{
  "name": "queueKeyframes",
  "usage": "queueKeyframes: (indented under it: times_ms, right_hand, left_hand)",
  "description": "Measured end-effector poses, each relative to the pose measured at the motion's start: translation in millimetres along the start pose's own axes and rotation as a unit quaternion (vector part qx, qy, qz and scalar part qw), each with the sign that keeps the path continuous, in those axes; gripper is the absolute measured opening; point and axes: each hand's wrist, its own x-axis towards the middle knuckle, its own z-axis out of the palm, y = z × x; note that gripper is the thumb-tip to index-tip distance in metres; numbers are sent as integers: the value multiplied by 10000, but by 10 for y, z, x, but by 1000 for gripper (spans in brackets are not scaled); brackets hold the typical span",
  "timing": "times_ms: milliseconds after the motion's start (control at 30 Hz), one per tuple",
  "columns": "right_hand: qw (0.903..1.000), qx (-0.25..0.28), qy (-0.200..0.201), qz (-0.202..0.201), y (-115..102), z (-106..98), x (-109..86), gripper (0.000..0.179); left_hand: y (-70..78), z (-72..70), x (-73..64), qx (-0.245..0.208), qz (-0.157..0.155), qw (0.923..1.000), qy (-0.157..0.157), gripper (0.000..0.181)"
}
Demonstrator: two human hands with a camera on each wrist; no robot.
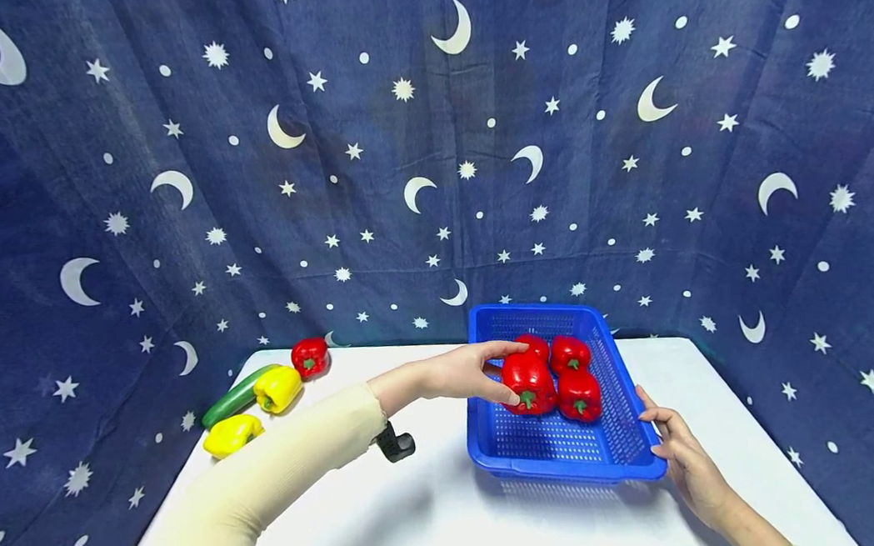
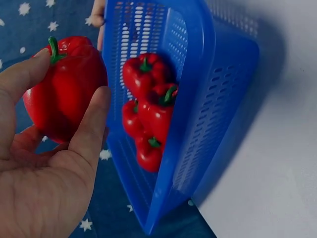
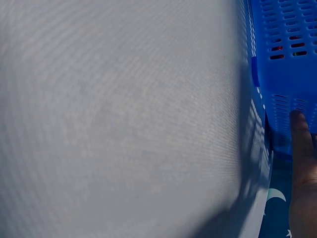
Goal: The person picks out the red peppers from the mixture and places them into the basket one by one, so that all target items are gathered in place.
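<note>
My left hand (image 1: 461,373) grips a red bell pepper (image 1: 528,383) with a green stem, thumb on one side and fingers on the other. In the head view this pepper overlaps the left part of a blue plastic basket (image 1: 554,473). Several more red bell peppers (image 2: 144,74) lie together inside the basket, some partly hidden behind others. On the right, my right hand (image 1: 685,462) holds the basket's side at the near right corner, its fingertips at the rim. The right wrist view shows one finger (image 3: 299,134) against the slotted outer wall.
At the table's left lie a green cucumber (image 1: 237,396), a yellow bell pepper (image 1: 279,389), another yellow one (image 1: 232,436) nearer me and a red bell pepper (image 1: 310,358). A dark curtain (image 1: 429,140) with moons and stars stands around the white table (image 1: 361,511).
</note>
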Motion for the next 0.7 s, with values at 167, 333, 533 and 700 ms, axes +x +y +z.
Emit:
queueKeyframes:
  times_ms: [167,333,533,700]
  right_hand:
    - [10000,-12,-16,-9,-8,-1,-3,43]
    - [10000,4,-14,-30,-6,-4,-4,43]
    - [9999,48,-16,-132,-6,-14,-4,43]
    - [9999,53,-53,-145,-17,-17,-7,42]
  left_hand:
    - [76,115,85,6,-184,9996,-212,82]
    - [151,225,188,79,-348,9989,-309,81]
    - [213,352,339,-411,-434,9971,-472,77]
    - [219,469,471,-353,-543,9965,-529,78]
